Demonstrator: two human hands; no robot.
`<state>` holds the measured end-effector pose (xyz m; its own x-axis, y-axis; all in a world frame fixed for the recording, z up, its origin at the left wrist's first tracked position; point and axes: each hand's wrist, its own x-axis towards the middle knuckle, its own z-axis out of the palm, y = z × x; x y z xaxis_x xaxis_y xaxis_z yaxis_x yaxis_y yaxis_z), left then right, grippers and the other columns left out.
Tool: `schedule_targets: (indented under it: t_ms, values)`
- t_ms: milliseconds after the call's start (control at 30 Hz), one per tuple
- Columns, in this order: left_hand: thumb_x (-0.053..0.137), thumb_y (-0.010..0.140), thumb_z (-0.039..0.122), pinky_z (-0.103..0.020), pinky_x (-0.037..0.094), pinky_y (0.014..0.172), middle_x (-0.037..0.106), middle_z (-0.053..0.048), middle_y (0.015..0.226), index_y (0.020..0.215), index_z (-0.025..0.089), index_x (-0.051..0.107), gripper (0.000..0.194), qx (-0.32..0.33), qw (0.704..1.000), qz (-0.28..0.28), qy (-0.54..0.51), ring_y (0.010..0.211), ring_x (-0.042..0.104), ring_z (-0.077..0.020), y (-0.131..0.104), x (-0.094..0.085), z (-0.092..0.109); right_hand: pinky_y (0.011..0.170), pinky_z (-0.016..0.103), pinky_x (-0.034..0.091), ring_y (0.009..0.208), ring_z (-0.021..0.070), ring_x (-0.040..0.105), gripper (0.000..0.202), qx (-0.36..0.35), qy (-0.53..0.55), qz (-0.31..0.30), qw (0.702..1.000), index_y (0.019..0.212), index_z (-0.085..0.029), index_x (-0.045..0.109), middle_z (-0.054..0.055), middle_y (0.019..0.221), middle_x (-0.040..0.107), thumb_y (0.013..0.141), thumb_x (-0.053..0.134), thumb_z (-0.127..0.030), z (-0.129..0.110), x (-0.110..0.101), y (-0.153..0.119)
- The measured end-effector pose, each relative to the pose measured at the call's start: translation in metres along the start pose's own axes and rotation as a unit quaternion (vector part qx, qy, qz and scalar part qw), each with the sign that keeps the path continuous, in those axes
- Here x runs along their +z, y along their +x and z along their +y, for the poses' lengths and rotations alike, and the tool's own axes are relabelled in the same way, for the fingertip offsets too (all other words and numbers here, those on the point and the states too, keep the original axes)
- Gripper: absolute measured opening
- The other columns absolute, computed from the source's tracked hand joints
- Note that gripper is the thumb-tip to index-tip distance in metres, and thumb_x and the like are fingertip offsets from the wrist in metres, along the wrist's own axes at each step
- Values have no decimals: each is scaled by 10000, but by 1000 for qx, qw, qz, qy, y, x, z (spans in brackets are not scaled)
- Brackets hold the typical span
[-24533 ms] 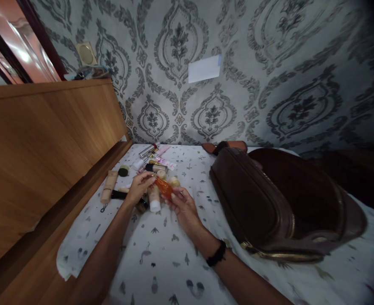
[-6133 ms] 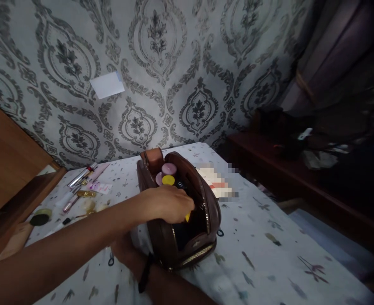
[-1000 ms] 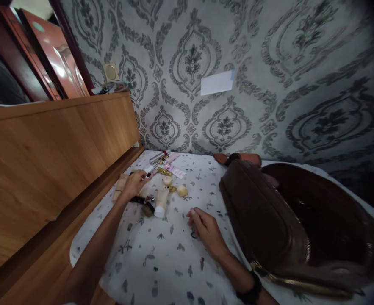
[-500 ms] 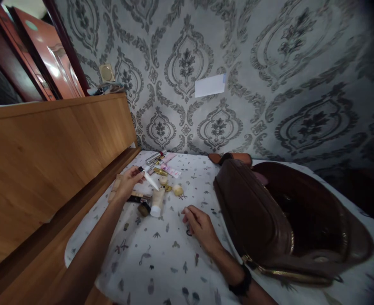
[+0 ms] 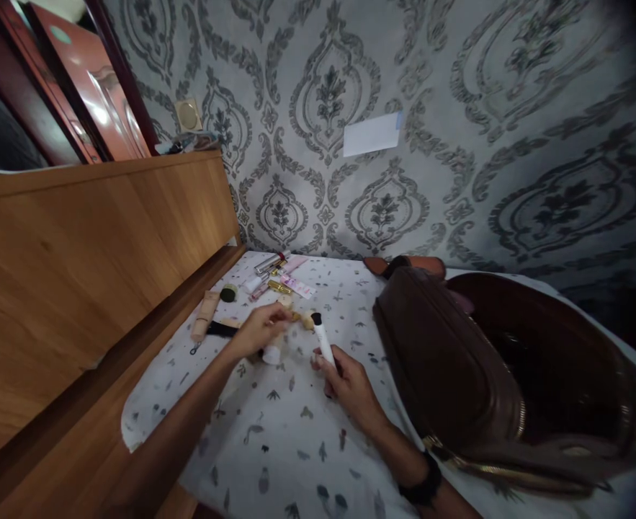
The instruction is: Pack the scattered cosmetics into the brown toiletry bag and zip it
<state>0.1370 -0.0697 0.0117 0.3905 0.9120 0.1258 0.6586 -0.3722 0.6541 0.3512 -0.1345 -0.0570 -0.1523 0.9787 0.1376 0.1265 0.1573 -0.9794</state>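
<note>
Upright in my right hand (image 5: 344,378) is a white tube with a black cap (image 5: 324,344), my fingers closed round its lower part. My left hand (image 5: 263,328) is over the cosmetics, its fingers bent near some small yellowish items (image 5: 305,319); whether it grips anything is hidden. A pale tube with a white cap (image 5: 271,354) lies partly under that hand. To its left are a beige tube (image 5: 205,316), a black item (image 5: 223,329) and a round dark jar (image 5: 228,293). Behind lie a gold tube (image 5: 279,287) and a pink packet (image 5: 298,286).
A large open brown bag (image 5: 447,360) fills the right side of the patterned white sheet (image 5: 290,454). Behind it lies an orange-brown object (image 5: 426,267) by the wall. A wooden panel (image 5: 106,245) borders the left side.
The white tube has passed from my left hand to my right hand. My left hand has moved right, over the pale tube. The round jar now stands farther back, beside the beige tube.
</note>
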Motion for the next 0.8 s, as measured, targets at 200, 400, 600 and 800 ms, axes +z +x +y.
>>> schedule_targets:
  t_ms: [200, 400, 600, 800]
  values:
    - [597, 759, 171, -316, 467, 806, 713, -46, 861, 818, 193, 713, 133, -56, 988, -19, 143, 857, 636, -220, -4, -52, -59, 401, 219, 376, 443, 102, 499, 406, 13, 14, 0, 1000, 942, -171, 638, 26, 745, 650, 833, 576, -557, 0, 0, 2]
    - [643, 760, 258, -250, 444, 714, 723, -20, 851, 859, 212, 738, 144, -54, 979, -88, 176, 819, 640, -193, 3, -55, -78, 405, 222, 374, 441, 105, 493, 440, 17, 11, -7, 1000, 941, -180, 636, 12, 707, 625, 819, 580, -599, -3, 0, 2]
    - [698, 684, 249, -224, 397, 631, 678, 28, 721, 768, 228, 733, 94, -25, 974, -139, 176, 736, 620, -167, 20, -44, -74, 400, 220, 362, 447, 99, 482, 445, 24, 12, -10, 1000, 923, -178, 624, 23, 747, 634, 843, 544, -609, 0, 0, 2]
    - [660, 747, 268, -246, 424, 693, 687, 2, 787, 795, 197, 703, 96, -8, 976, -123, 181, 774, 615, -178, 24, -49, -67, 414, 223, 385, 442, 95, 481, 410, 11, 11, -4, 1000, 885, -174, 625, 10, 715, 618, 851, 539, -574, -1, -1, 1]
